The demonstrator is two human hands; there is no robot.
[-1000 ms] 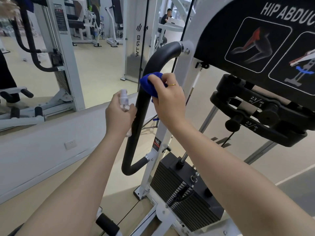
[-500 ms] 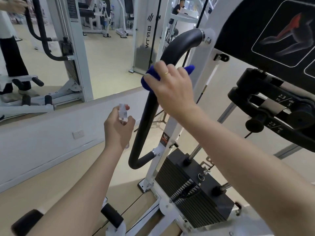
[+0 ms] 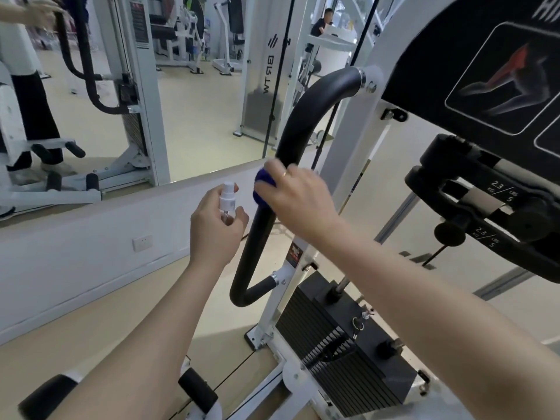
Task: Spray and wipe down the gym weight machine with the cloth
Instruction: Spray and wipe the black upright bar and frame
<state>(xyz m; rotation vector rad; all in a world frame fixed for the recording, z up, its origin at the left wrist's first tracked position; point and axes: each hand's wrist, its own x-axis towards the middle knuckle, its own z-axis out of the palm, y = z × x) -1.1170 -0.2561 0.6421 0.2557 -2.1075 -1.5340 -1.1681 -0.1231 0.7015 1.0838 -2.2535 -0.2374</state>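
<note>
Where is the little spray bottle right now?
In the head view, the spray bottle is held in the left hand, just left of the black handle bar.

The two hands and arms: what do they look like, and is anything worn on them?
Both forearms are bare, with no sleeves, gloves or watch in view. The right hand wears a thin gold-coloured ring on one finger. The left hand shows no ring or other jewellery on the side that faces the camera.
</note>
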